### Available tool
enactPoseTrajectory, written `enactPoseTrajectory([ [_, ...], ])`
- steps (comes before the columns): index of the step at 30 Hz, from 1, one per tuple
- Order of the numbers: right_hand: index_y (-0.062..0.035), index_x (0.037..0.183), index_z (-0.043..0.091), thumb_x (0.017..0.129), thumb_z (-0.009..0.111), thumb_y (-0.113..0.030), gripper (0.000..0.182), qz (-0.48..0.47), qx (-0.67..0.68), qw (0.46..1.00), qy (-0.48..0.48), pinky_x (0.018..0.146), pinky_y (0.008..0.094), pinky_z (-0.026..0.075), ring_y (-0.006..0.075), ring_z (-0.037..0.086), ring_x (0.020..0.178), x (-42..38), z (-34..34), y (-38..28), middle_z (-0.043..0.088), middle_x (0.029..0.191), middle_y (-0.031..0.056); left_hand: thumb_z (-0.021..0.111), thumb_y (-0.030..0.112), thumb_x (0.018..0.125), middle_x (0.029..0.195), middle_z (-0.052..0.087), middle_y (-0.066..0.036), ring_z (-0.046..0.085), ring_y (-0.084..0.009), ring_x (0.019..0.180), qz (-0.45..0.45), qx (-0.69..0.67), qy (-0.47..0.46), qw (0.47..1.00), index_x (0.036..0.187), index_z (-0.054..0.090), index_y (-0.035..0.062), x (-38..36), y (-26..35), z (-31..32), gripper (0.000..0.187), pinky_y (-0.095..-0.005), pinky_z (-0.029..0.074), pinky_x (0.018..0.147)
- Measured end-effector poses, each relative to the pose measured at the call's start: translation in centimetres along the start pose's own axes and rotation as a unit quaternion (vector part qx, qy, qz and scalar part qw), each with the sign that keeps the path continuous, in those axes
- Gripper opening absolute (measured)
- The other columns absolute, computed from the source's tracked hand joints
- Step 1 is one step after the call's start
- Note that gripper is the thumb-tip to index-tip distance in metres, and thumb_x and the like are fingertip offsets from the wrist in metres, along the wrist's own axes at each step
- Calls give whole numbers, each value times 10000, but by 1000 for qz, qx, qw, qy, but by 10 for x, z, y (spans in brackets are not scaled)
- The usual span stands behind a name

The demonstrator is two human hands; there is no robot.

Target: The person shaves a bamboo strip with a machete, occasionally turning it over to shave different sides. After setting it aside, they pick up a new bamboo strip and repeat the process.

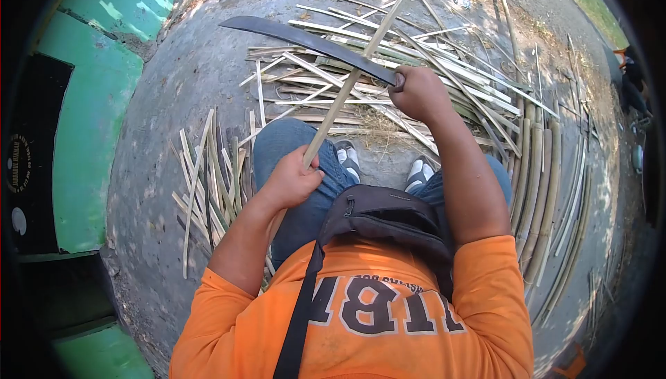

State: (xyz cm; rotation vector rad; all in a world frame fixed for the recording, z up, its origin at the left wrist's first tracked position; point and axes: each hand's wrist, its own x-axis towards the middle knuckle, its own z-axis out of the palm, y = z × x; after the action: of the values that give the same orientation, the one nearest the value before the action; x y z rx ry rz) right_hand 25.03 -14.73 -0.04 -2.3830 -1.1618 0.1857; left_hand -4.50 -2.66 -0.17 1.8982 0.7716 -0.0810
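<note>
A long bamboo strip (338,105) runs from below my left forearm up past the top edge of the view. My left hand (295,176) is wrapped round its lower part, above my left thigh. With my right hand (419,93) I hold the handle of a large dark machete (298,34), whose curved blade points to the upper left. The blade crosses the strip a little left of my right hand; whether the two touch is hard to tell. Both hands are closed and well apart.
Split bamboo strips (479,91) lie in a heap in front of my feet. More strips (211,178) are on the left, and thicker bamboo poles (541,184) on the right. A green wall (87,122) stands at the left. A black bag (385,219) rests at my waist.
</note>
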Motion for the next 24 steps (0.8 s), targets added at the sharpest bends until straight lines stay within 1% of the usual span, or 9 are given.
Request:
enactPoseTrajectory([
  [2, -84, 905, 734, 867, 613, -234, 197, -14, -15, 1000, 15, 791, 543, 561, 416, 702, 842, -2, 1, 11, 726, 853, 196, 738, 83, 873, 750, 553, 10, 517, -83, 681, 1, 0, -1, 1000, 949, 557, 75, 0, 1, 1, 197, -296, 429, 599],
  [6, -84, 913, 727, 873, 621, -248, 199, -38, -18, 999, 17, 789, 547, 560, 421, 701, 837, -15, -7, -4, 722, 846, 201, 748, 82, 868, 744, 527, 26, 493, -76, 677, 26, -10, -2, 1000, 937, 545, 84, 3, 1, 2, 215, -286, 421, 602],
  [11, -122, 888, 723, 820, 670, -242, 148, -143, -72, 986, -37, 727, 521, 564, 375, 719, 805, -26, -2, -23, 720, 789, 146, 798, 94, 845, 754, 508, 44, 471, -65, 683, 37, -39, -26, 998, 952, 532, 92, 4, -10, -1, 287, -267, 411, 613],
  [14, -127, 878, 721, 818, 663, -241, 141, -156, -79, 982, -67, 719, 520, 562, 369, 720, 806, -26, -7, -26, 719, 784, 138, 835, 121, 823, 757, 520, 34, 479, -71, 688, 24, -34, -34, 999, 959, 532, 85, 2, -5, -3, 333, -268, 416, 617],
  [16, -122, 882, 722, 827, 648, -234, 145, -130, -73, 987, -63, 735, 523, 563, 384, 714, 810, -21, -5, -18, 719, 790, 152, 860, 165, 805, 754, 551, 2, 505, -95, 695, 16, -39, -32, 999, 949, 537, 66, 3, -6, -1, 367, -291, 436, 621],
  [17, -119, 885, 723, 831, 641, -230, 148, -118, -70, 989, -62, 743, 525, 563, 392, 711, 812, -17, -3, -12, 719, 793, 159, 852, 140, 809, 747, 531, 20, 490, -80, 691, 12, -44, -30, 998, 952, 532, 77, 2, -4, -1, 356, -275, 424, 620],
  [19, -107, 891, 723, 840, 629, -230, 163, -72, -10, 997, -25, 763, 530, 562, 412, 703, 820, -7, 8, 4, 718, 807, 178, 837, 91, 816, 732, 491, 56, 459, -51, 683, 6, -53, -29, 998, 959, 524, 98, -1, 1, -1, 344, -242, 401, 619],
  [21, -85, 912, 725, 851, 619, -234, 192, -38, 35, 999, -6, 795, 540, 559, 442, 689, 835, -1, 10, 11, 715, 830, 211, 834, 86, 813, 724, 487, 57, 458, -52, 680, 4, -45, -25, 999, 956, 521, 98, 1, 1, -1, 344, -244, 404, 619],
  [24, -89, 924, 731, 853, 616, -238, 201, -53, 44, 998, -8, 793, 538, 560, 437, 693, 837, -8, 10, -2, 713, 819, 209, 839, 113, 803, 703, 510, 38, 474, -68, 653, 18, -46, -14, 999, 950, 531, 81, 2, -4, -2, 343, -267, 415, 604],
])
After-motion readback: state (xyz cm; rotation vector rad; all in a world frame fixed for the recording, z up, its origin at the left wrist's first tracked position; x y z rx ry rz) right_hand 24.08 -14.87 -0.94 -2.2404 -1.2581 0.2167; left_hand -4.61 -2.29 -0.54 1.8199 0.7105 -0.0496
